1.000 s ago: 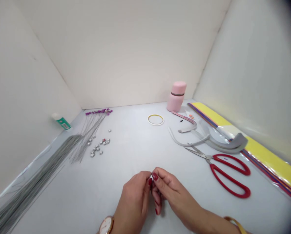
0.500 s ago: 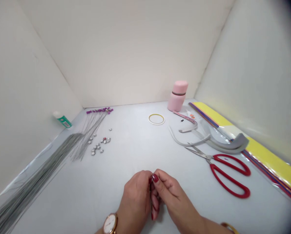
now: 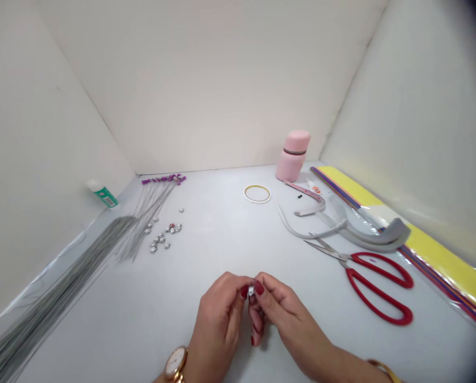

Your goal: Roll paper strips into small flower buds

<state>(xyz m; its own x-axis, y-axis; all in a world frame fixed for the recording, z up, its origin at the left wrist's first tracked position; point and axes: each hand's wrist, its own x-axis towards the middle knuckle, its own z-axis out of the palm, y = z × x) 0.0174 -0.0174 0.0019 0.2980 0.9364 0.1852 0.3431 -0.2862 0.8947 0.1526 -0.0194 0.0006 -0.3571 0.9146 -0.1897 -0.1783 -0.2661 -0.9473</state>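
Note:
My left hand (image 3: 222,314) and my right hand (image 3: 280,311) meet near the front of the white table (image 3: 222,239). Both pinch one tiny silver piece (image 3: 251,290) between thumbs and fingertips; its exact shape is too small to make out. The fingers of both hands are curled in. A watch (image 3: 174,363) sits on my left wrist. Several similar small silver pieces (image 3: 163,235) lie scattered to the left, well beyond my hands.
A long bundle of thin wires (image 3: 62,287) runs along the left edge, some tipped purple (image 3: 164,179). Red scissors (image 3: 371,282), grey strips (image 3: 366,234), a tape ring (image 3: 257,193), a pink flask (image 3: 293,155), a green-labelled bottle (image 3: 102,194) and coloured sheets (image 3: 441,255) lie around.
My hands have stayed together at the front, with the fingers shifting slightly around the small silver piece, which now shows more clearly between the thumbs.

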